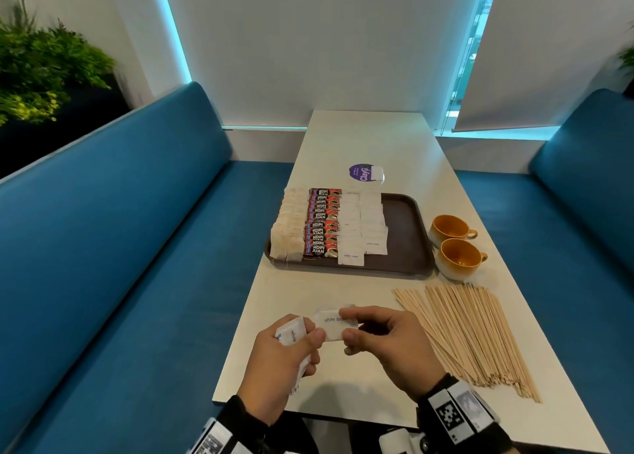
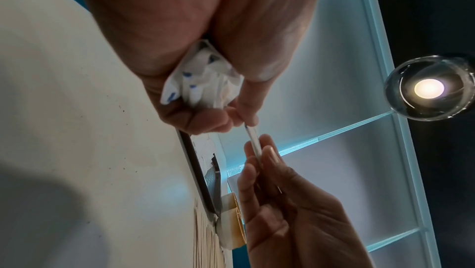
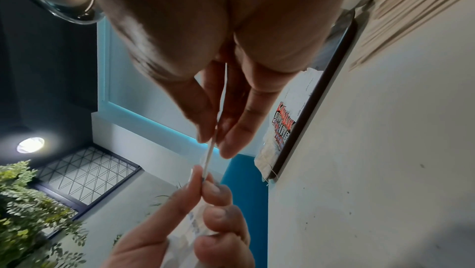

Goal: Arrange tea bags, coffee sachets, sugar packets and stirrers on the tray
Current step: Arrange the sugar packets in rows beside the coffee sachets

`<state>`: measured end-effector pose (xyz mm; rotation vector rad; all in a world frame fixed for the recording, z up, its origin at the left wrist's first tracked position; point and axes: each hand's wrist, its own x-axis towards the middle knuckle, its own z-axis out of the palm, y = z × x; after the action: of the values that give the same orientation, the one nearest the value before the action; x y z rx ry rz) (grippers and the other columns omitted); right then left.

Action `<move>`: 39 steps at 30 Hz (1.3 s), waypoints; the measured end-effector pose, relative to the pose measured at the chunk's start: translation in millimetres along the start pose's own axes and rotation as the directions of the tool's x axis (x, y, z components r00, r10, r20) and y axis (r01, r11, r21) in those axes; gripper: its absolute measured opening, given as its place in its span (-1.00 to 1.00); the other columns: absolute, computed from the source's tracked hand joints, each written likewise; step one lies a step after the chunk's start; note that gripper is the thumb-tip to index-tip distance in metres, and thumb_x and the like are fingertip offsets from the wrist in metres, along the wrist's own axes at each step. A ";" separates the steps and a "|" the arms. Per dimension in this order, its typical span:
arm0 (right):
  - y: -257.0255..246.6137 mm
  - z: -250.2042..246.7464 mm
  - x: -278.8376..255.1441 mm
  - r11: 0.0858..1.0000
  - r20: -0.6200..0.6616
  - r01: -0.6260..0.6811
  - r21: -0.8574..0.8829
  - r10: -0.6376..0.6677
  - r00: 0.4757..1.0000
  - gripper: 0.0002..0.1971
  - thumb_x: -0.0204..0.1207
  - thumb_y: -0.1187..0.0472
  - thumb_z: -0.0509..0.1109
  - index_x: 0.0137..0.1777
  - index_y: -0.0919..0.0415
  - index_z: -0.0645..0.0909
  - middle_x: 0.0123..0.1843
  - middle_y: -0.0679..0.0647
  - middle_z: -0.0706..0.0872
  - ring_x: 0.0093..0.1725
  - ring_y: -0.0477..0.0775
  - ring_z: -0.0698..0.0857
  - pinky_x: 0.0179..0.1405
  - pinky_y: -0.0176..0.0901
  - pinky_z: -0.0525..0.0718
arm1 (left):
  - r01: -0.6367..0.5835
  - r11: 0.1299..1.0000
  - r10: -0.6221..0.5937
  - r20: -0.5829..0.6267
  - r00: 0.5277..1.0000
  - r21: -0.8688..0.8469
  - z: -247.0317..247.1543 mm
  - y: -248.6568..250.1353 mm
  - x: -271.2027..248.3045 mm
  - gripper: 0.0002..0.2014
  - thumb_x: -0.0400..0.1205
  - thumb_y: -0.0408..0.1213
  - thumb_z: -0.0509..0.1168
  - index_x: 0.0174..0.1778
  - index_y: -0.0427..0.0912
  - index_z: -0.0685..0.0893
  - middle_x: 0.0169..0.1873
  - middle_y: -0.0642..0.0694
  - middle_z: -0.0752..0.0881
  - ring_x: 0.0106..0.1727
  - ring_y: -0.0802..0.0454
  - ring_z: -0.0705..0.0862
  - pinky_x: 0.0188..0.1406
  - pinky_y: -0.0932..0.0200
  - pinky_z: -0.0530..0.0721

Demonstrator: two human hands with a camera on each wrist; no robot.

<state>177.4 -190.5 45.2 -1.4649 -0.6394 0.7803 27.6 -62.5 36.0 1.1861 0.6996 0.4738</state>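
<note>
Over the near end of the table, my left hand (image 1: 303, 338) grips a bunch of white sugar packets (image 1: 290, 333), which shows crumpled in the palm in the left wrist view (image 2: 200, 85). My right hand (image 1: 347, 325) pinches a single white sugar packet (image 1: 331, 323) between thumb and fingers. Left fingertips (image 3: 203, 181) also pinch that packet's (image 3: 209, 154) other end. The brown tray (image 1: 404, 234) holds rows of tea bags (image 1: 288, 228), red coffee sachets (image 1: 322, 223) and sugar packets (image 1: 362, 227). Its right part is bare. Wooden stirrers (image 1: 473, 337) lie fanned out on the table to the right.
Two orange cups (image 1: 449, 230) (image 1: 459, 258) stand right of the tray. A purple round sticker (image 1: 362, 172) lies beyond it. Blue benches (image 1: 137, 247) flank the white table (image 1: 343, 292) on both sides. A plant (image 1: 41, 72) stands at far left.
</note>
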 end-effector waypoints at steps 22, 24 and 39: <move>32.9 -118.3 208.1 0.881 -0.302 -0.304 -0.363 0.197 0.933 -0.81 0.52 0.33 0.59 0.03 0.01 0.84 0.03 0.07 0.83 -0.04 0.04 0.83 -0.23 -0.32 0.74 | 0.279 0.925 -0.254 0.125 0.959 -0.259 -22.0 -18.6 43.9 -0.54 0.41 -0.44 0.53 0.25 -0.43 0.73 0.18 -0.51 0.75 0.18 -0.51 0.78 0.00 -0.15 0.83; 36.0 -118.2 217.4 0.843 -0.295 -0.298 -0.448 0.175 0.939 -0.82 0.53 0.27 0.61 0.00 -0.05 0.84 -0.01 0.04 0.84 -0.05 0.02 0.82 -0.13 -0.26 0.75 | 0.286 0.927 -0.274 0.082 0.958 -0.244 -24.1 -22.2 47.6 -0.47 0.38 -0.40 0.55 0.27 -0.49 0.68 0.13 -0.53 0.76 0.15 -0.51 0.79 -0.03 -0.14 0.83; 15.3 -83.1 183.4 0.847 -0.300 -0.129 -0.516 -0.038 0.953 -0.90 0.54 0.04 0.60 0.00 -0.03 0.80 -0.29 -0.02 0.69 -0.27 -0.05 0.66 -0.21 -0.25 0.59 | 0.178 0.948 -0.193 -0.030 0.981 -0.264 -20.9 -19.0 50.6 -0.71 0.52 -0.60 0.46 0.16 -0.49 0.71 0.03 -0.54 0.76 0.02 -0.46 0.80 -0.08 -0.10 0.82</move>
<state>354.0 -98.2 12.4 -2.0686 -0.6125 0.4070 47.8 -20.7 1.4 0.8532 0.7643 0.4269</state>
